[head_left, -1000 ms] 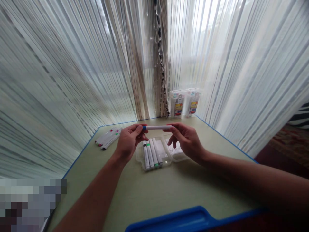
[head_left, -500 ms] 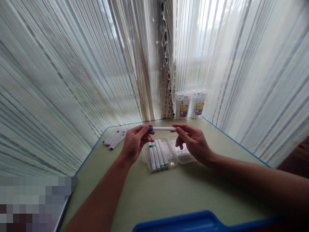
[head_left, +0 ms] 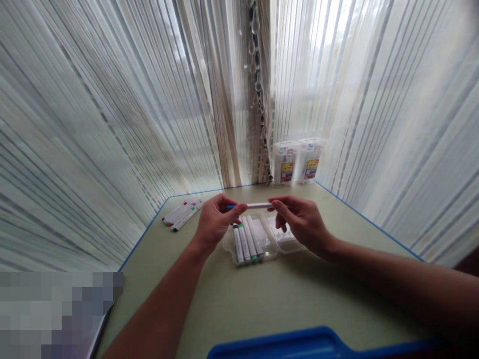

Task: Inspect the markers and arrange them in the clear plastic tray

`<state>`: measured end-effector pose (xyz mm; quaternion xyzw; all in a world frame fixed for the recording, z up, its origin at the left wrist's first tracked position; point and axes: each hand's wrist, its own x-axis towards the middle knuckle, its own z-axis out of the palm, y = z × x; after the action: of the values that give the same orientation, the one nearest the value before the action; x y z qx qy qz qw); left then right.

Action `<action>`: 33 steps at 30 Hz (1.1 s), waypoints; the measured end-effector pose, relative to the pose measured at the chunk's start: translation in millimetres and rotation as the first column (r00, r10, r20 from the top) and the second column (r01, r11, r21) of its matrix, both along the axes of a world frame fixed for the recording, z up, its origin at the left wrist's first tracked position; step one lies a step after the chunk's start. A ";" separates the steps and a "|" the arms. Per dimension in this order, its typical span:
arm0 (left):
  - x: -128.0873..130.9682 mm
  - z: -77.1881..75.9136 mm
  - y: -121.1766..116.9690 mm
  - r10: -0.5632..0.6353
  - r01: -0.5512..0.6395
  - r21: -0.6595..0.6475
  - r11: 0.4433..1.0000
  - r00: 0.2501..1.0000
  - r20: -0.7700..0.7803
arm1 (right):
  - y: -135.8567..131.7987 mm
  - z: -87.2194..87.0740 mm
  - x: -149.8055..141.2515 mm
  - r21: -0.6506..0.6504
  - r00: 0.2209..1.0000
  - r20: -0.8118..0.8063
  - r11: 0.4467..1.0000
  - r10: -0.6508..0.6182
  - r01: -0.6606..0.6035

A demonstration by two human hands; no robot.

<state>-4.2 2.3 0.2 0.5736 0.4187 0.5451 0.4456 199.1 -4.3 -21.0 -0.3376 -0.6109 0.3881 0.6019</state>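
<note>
A: Setting, please.

B: Pale green table (head_left: 262, 294), edged in blue. Pleated curtain (head_left: 149, 99) behind, with a string of clear beads (head_left: 257, 85). Blue tray (head_left: 284, 341) at the near edge.

A: Principal item?

B: One marker (head_left: 259, 205), white barrel, blue end. Location: raised above the open case (head_left: 276, 248), roughly level, spanning the gap between the hands.

A: Left hand (head_left: 213, 222)?

B: Thumb and fingers pinched on the marker by its blue end, the thumb lapped over part of the barrel.

A: Right hand (head_left: 305, 219)?

B: Thumb and forefinger pinching the opposite end; remaining fingers bent beneath, over the case's right half.

A: Latest change, judging by how things lie?

B: The marker is up off the table, gripped at both ends. Meaning: it is steady, and neither hand is free for anything else. Whether a cap is loose, cannot tell; the left fingers hide that part.

A: Case contents?

B: Left half: four markers (head_left: 244, 244) side by side, black and green showing at some ends. Right half: a pale insert, partly covered by the right hand.

A: Remainder?

B: Loose markers (head_left: 185, 218), grouped on the table beyond the left hand. Two clear packs (head_left: 286, 169), upright at the far edge, with yellow labels.
</note>
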 end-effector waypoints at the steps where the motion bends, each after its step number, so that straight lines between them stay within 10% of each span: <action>1: 0.5 0.5 -0.7 0.010 -0.010 -0.005 1.000 1.000 -0.014 | -0.6 -0.1 0.0 0.005 1.000 0.007 1.000 0.002 -0.002; 18: -5.5 -5.0 3.1 -0.211 0.231 -0.101 0.968 0.961 0.177 | 5.0 -1.4 -1.0 -0.037 0.996 -0.092 0.999 -0.008 0.005; 33: -4.4 -5.6 8.2 -0.057 0.072 -0.069 0.995 0.978 0.201 | -6.2 2.9 -1.9 -0.063 0.996 -0.078 0.997 0.040 -0.045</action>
<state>-8.5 10.5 -5.4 0.5120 0.3736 0.5687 0.5242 197.2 -10.5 -18.2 -0.3288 -0.5814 0.4332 0.6051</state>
